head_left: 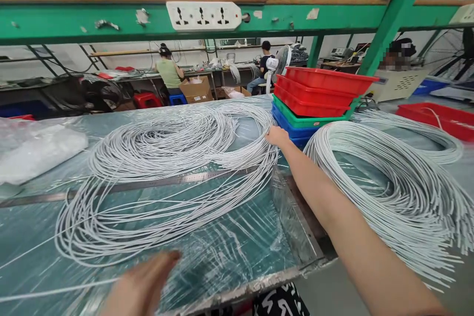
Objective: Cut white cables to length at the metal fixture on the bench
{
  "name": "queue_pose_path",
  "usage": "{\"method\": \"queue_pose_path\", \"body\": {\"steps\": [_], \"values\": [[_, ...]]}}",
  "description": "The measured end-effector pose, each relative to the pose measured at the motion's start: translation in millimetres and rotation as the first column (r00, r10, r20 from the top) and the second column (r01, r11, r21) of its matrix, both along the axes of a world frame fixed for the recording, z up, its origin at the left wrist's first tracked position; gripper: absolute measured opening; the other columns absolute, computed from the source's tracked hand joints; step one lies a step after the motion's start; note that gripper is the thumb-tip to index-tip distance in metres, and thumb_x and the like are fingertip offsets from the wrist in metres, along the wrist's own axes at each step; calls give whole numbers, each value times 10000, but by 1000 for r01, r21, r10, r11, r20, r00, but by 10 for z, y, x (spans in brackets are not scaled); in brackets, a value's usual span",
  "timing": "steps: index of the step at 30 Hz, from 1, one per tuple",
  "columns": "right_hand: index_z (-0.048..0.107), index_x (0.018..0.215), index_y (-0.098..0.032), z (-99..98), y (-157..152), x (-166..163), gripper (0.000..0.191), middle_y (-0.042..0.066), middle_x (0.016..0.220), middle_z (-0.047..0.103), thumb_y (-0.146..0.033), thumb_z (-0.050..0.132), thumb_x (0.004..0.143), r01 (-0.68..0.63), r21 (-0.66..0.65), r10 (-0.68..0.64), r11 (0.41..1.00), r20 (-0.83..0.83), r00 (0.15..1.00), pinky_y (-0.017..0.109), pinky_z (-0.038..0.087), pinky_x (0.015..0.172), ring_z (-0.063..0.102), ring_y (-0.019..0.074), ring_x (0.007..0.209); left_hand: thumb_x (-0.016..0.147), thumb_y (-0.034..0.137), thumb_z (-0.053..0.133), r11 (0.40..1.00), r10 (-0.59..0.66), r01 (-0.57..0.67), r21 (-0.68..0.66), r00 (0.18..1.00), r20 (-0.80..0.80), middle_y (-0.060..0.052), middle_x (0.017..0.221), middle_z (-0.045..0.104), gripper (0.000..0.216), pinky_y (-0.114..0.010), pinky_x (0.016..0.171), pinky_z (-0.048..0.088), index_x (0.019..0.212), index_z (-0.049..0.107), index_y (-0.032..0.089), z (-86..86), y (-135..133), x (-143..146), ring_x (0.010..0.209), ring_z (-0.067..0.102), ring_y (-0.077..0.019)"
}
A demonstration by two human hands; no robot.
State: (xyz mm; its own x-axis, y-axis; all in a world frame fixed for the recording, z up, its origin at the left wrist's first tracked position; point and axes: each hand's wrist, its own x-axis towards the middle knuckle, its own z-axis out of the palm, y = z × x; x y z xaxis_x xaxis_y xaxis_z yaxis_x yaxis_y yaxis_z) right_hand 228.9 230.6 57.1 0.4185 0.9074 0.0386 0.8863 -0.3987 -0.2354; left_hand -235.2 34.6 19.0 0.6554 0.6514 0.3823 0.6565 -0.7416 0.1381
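My right hand point(277, 136) reaches across the bench, its fingers curled around the right side of a loose loop of thin white cables point(255, 150). More of these cables sweep down and left in a wide, untidy loop point(122, 224). Behind it lies a larger white cable coil point(155, 143). Low in the view, my left hand point(142, 281) is smeared by motion above the bench near the front edge. One white cable point(55, 292) runs from the left edge up to it; whether the fingers hold it is unclear.
A long steel ruler point(185, 178) lies under the cables. Stacked red, green and blue trays point(314, 98) stand behind my right hand. Another thick cable coil point(392, 173) sits at the right, clear plastic bags point(37, 150) at the left. A green shelf beam point(129, 22) crosses above.
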Motion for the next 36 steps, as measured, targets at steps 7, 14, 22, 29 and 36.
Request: {"method": "queue_pose_path", "body": {"steps": [7,14,22,29,36], "values": [[646,1189,-137,41,-73,26,361,166,1150,636,-314,545,890,17,-11,-17,1000,-47,999,361,490,910,591,296,1113,971,201,338,898,-256,304,-317,949,183,-73,963,649,343,-270,739,526,1262,515,247,-27,-226,1617,857,630,-182],[657,1154,-144,91,-52,-60,322,152,1132,648,-299,526,903,-15,-15,14,1000,-51,999,349,490,906,603,280,1099,952,105,289,839,-389,400,-369,915,107,-57,927,683,545,-258,637,489,1473,207,243,-122,-81,1805,779,639,-185],[651,1158,-146,75,-18,-52,317,151,1151,642,-281,523,901,-21,1,21,1000,-35,999,351,486,910,597,285,1111,994,190,331,957,-212,162,-240,956,-203,-8,705,610,273,-266,491,267,878,577,198,-88,110,1720,544,577,-157],[646,1158,-155,72,-24,-67,315,143,1158,643,-292,517,906,-30,0,30,1000,-26,999,339,488,907,592,276,1122,987,219,285,907,-289,293,-302,956,57,-32,733,545,338,-269,593,385,754,527,186,-10,-141,1904,654,543,-153],[639,1173,-159,66,-20,-60,330,142,1157,642,-313,531,901,-22,7,22,1000,-31,999,338,494,887,599,280,1106,948,119,323,913,-287,265,-309,958,-26,-36,753,587,273,-264,572,372,855,571,187,-102,-172,2116,658,573,-175]]}}
